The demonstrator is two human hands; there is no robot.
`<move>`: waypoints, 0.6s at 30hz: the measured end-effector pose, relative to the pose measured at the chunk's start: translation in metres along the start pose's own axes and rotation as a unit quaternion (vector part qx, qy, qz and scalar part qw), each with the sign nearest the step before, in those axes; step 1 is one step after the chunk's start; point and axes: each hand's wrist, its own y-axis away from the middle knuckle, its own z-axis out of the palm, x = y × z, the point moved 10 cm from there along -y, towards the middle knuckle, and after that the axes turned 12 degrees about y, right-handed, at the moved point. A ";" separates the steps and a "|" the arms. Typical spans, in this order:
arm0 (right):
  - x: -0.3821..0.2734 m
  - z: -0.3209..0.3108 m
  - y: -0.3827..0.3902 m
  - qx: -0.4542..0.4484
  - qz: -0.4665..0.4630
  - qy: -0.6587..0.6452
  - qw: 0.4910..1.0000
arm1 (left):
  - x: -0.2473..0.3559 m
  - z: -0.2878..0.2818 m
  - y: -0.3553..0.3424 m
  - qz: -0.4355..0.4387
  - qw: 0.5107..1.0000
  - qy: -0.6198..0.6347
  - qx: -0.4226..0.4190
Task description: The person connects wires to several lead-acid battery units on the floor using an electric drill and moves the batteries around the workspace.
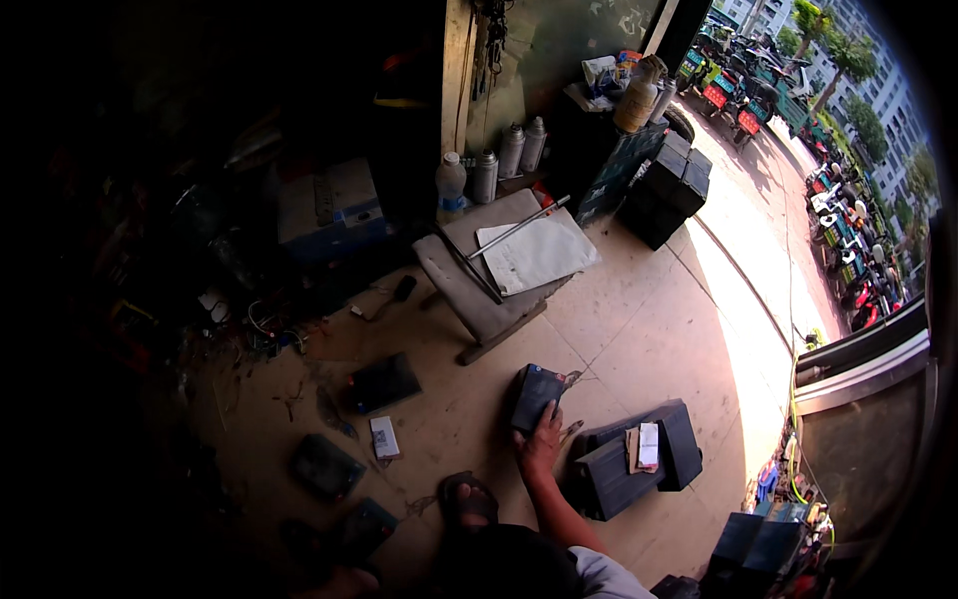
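My right hand [541, 440] grips the near end of a black block-shaped battery [538, 395], with fingers over its top and side. Small coloured spots mark the battery's far end; I cannot tell whether it rests on the floor or is slightly raised. Two small tool-like pieces lie partly hidden beside it. My left hand does not show. To the left on the floor lie similar black batteries [383, 383], [327, 466] and a dim one near my feet. Between them is a small white card or box [384, 437].
Right of my hand stand black battery cases [631, 479] with a white label on top. A low stool [454, 270] ahead bears papers [539, 250] and a metal rod. Spray cans and bottles line the wall. Dark clutter fills the left; a sunlit doorway opens right.
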 end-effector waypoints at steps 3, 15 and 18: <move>0.002 0.000 -0.019 0.014 0.038 0.013 0.999 | -0.004 0.001 -0.008 -0.009 1.000 -0.009 -0.005; -0.022 -0.102 -0.286 0.116 0.032 0.032 0.992 | -0.029 -0.010 -0.002 -0.030 1.000 0.005 0.003; -0.065 -0.046 -0.223 -0.013 -0.037 0.064 0.997 | -0.014 -0.002 -0.003 -0.020 0.999 0.028 -0.001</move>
